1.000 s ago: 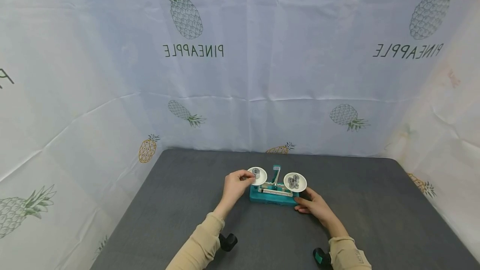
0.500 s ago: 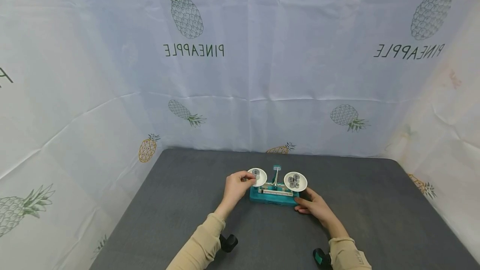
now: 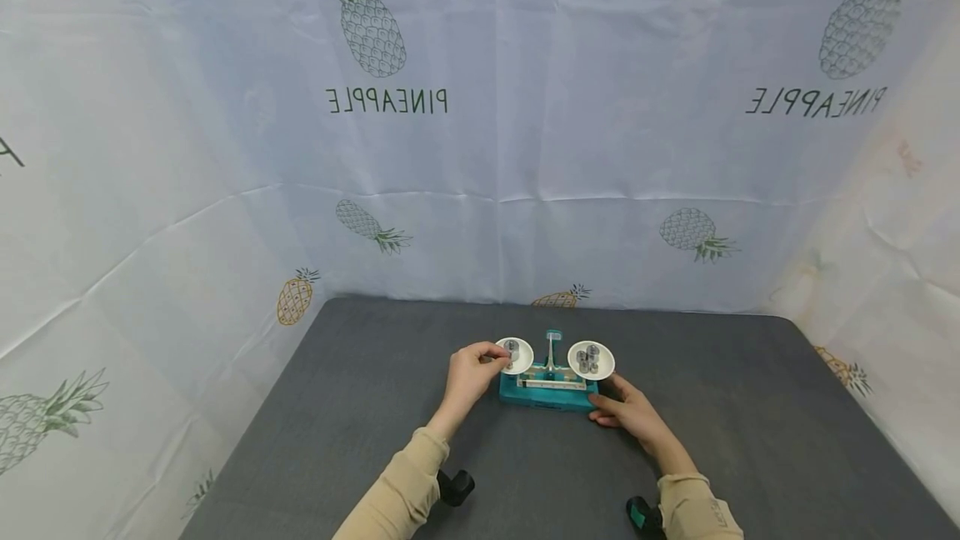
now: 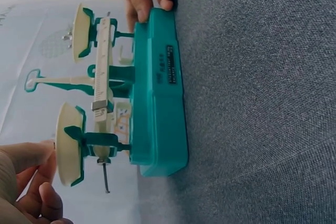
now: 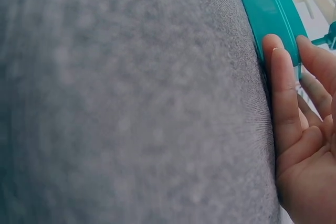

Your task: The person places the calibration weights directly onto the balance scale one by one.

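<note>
A teal balance scale (image 3: 543, 397) with two white pans stands on the table. Metal weights (image 3: 512, 347) sit in its left pan (image 3: 525, 365); several more weights (image 3: 588, 359) are in the right pan (image 3: 606, 367). My left hand (image 3: 468, 375) is at the near left rim of the left pan, thumb and index fingertip together. They seem to pinch a small weight, mostly hidden; a dark speck shows there in the left wrist view. My right hand (image 5: 307, 145) grips the right end of the teal base, thumb above and fingers low against its side. The pointer (image 3: 552, 350) stands nearly upright.
The dark grey tabletop (image 3: 375, 365) spreads around the scale. A pale curtain (image 3: 480, 148) printed with pineapples hangs behind the table and at both sides. Black wrist devices (image 3: 456, 487) show beside the beige sleeves (image 3: 401, 486).
The left pan has sunk slightly and the right pan has risen. The pointer has swung from leaning right to nearly upright. Both hands stay almost where they were.
</note>
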A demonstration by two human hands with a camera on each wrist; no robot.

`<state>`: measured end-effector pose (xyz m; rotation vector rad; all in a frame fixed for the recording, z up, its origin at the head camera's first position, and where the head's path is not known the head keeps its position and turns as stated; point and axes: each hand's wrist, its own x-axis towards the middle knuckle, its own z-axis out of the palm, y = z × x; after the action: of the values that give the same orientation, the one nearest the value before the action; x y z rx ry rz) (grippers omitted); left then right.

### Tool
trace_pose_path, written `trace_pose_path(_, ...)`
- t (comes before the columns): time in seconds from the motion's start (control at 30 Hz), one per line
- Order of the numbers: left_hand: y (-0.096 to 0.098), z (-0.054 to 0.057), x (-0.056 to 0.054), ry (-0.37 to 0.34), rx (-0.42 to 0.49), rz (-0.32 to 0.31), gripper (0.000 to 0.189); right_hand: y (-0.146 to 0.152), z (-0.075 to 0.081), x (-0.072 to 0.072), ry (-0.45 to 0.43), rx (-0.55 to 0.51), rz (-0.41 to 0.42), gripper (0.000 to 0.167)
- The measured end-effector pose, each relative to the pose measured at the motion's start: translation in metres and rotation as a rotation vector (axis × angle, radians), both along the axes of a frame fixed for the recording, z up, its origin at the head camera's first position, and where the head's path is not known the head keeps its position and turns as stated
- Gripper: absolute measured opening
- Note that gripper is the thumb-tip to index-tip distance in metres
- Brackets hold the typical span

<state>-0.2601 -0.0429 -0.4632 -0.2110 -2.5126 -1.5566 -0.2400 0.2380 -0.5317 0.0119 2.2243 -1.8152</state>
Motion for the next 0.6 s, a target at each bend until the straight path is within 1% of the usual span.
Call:
trace_pose_path(0.23, -0.008, 0.003, 0.003, 0.020, 0.001, -0.002, 0.004, -0.002, 0.000, 0.000, 0.001, 0.002, -0.017, 0.075)
trace_pose_path(0.43, -0.014, 0.003, 0.005, 0.055, -0.018, 0.001, 0.005, -0.002, 0.000, 0.001, -0.007, -0.020, -0.019, 0.075)
trace_pose_path(0.6, -0.019, 0.004, 0.005, 0.102, -0.037, -0.007, 0.007, 0.001, 0.005, 0.004, -0.029, -0.050, -0.024, 0.072)
